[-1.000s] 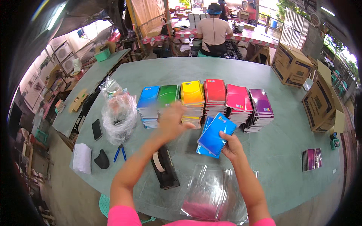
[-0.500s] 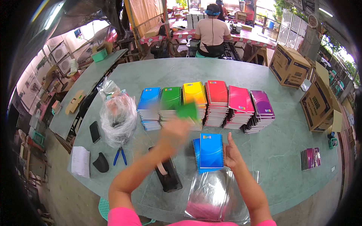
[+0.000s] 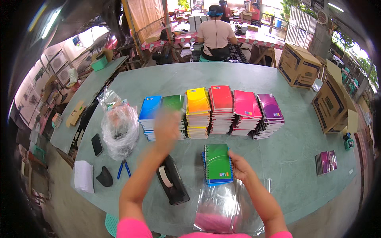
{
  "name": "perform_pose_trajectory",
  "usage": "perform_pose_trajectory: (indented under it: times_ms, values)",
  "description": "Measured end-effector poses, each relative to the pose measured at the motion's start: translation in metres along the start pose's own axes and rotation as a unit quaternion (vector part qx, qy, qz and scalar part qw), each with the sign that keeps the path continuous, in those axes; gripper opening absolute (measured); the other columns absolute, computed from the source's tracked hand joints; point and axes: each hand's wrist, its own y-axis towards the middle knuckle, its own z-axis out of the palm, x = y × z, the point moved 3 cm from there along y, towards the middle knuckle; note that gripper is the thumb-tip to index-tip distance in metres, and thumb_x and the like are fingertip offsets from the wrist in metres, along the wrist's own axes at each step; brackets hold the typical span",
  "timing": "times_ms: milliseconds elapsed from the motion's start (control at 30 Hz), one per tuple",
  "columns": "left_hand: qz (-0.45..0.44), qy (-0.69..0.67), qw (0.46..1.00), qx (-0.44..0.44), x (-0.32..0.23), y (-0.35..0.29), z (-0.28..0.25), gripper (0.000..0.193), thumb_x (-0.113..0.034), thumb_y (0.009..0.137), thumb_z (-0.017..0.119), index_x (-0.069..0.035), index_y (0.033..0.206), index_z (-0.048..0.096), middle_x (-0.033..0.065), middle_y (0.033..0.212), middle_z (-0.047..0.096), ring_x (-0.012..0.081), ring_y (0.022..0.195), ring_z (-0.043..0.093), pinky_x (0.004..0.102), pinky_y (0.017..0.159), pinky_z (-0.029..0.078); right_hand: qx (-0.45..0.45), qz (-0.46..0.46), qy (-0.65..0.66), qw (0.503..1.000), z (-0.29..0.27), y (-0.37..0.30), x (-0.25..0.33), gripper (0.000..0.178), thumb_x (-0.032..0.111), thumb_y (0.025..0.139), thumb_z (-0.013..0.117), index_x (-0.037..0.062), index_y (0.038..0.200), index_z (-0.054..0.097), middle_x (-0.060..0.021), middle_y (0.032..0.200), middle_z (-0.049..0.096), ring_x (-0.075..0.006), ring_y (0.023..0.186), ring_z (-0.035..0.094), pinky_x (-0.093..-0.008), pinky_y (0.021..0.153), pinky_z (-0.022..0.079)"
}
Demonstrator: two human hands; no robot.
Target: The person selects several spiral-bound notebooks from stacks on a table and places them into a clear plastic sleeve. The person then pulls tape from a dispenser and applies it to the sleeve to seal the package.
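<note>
A small pile of spiral notebooks lies in front of me, a green notebook (image 3: pixel 218 162) on top and blue edges (image 3: pixel 222 183) showing beneath. My right hand (image 3: pixel 241 166) grips the pile's right side, thumb at the edge of the green cover. Blurred by motion, my left hand (image 3: pixel 166 126) is over the front of the green notebook stack (image 3: pixel 173 102); its fingers cannot be made out. Alongside stand stacks of blue (image 3: pixel 150 107), yellow (image 3: pixel 197 101), red (image 3: pixel 221 97), pink (image 3: pixel 246 103) and purple notebooks (image 3: pixel 270 106). Clear plastic sleeves (image 3: pixel 216 206) lie below the small pile.
Left of me are a tape dispenser (image 3: pixel 174 184), blue-handled cutters (image 3: pixel 124 169), a black phone (image 3: pixel 97 144), a bundle of clear plastic (image 3: pixel 119 133) and white paper (image 3: pixel 83 176). Purple notebooks (image 3: pixel 326 162) and cardboard boxes (image 3: pixel 299 65) sit at right. A person (image 3: pixel 215 35) sits beyond the table.
The green notebook that was in my left hand now lies on the blue ones. My left hand has moved left to the green stack. My right hand has closed in on the pile.
</note>
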Motion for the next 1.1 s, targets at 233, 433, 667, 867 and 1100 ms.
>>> perform_pose_trajectory:
  times_ms: [233,433,667,867,1100]
  values:
    - [0.155,-0.065,0.960,0.225,-0.085,0.000,0.054,0.029,-0.030,0.074,0.065,-0.003,0.083,0.058,0.0102,0.074,0.059,0.0265,0.074,0.059,0.0419,0.070,0.044,-0.069,-0.058,-0.136,0.987,-0.018,-0.002,-0.003,0.039,0.005,0.080,0.062,-0.0007,0.116,0.049,-0.0121,0.107,0.059,-0.0215,0.095,0.060,-0.0348,0.084,0.050]
    - [0.038,-0.022,0.973,0.225,-0.006,0.042,0.101,0.034,-0.027,0.082,0.058,0.002,0.098,0.059,0.0217,0.099,0.060,0.0327,0.095,0.057,0.0422,0.085,0.043,-0.055,-0.074,-0.178,0.980,-0.015,-0.030,0.007,0.039,-0.002,0.076,0.061,-0.0028,0.114,0.050,-0.0141,0.105,0.059,-0.0235,0.094,0.061,-0.0359,0.084,0.051]
    - [0.132,0.029,0.989,0.051,0.010,0.015,0.099,0.017,-0.015,0.083,0.053,-0.005,0.092,0.062,0.0185,0.086,0.063,0.0318,0.083,0.060,0.0423,0.077,0.046,-0.025,-0.028,-0.127,0.991,-0.015,-0.020,-0.002,0.035,0.000,0.076,0.060,-0.0033,0.111,0.052,-0.0142,0.102,0.061,-0.0242,0.088,0.063,-0.0365,0.079,0.053]
    - [-0.257,-0.270,0.921,0.112,-0.022,0.061,0.024,0.018,-0.008,0.085,0.052,-0.002,0.101,0.059,0.0182,0.094,0.063,0.0245,0.088,0.061,0.0336,0.080,0.047,-0.042,-0.046,-0.112,0.992,-0.016,-0.026,0.003,0.037,0.019,0.085,0.055,-0.0016,0.115,0.051,-0.0158,0.106,0.060,-0.0249,0.092,0.062,-0.0378,0.081,0.051]
    - [0.195,-0.364,0.856,0.312,-0.093,0.008,0.047,0.015,0.001,0.077,0.054,-0.001,0.090,0.062,0.0160,0.101,0.060,0.0277,0.099,0.057,0.0361,0.089,0.043,0.027,-0.035,-0.108,0.993,-0.016,-0.032,0.000,0.054,0.037,0.083,0.057,-0.0019,0.119,0.048,-0.0155,0.109,0.060,-0.0244,0.093,0.062,-0.0372,0.083,0.050]
